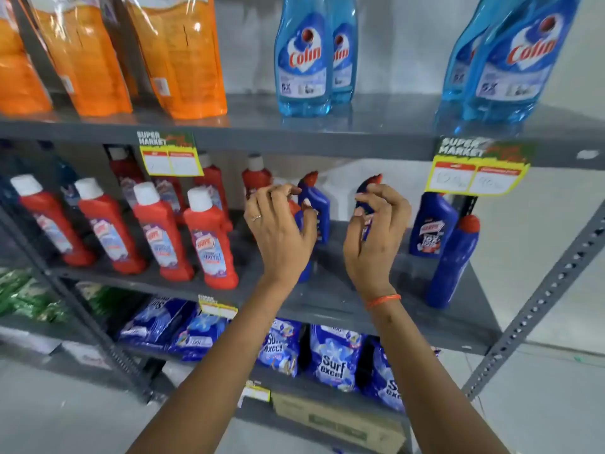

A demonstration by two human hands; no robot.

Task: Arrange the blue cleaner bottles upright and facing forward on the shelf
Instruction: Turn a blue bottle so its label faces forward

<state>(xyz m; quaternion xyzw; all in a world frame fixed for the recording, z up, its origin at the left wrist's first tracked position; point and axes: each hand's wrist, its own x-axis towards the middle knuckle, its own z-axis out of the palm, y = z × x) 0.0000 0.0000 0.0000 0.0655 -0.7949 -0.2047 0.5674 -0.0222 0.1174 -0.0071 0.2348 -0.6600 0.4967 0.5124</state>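
Dark blue cleaner bottles with red caps stand on the right half of the grey middle shelf. My left hand curls around one blue bottle; only its base and a bit of red cap show past my fingers. Behind it a second blue bottle stands upright. My right hand pinches the neck of another blue bottle, mostly hidden by my palm. Further right, one blue bottle shows its label forward. In front of it, a plain-sided blue bottle leans slightly at the shelf's front edge.
Red cleaner bottles fill the left of the same shelf. Light blue Colin bottles and orange pouches sit on the shelf above, with price tags hanging down. Detergent packs lie below. A slanted metal brace borders the right.
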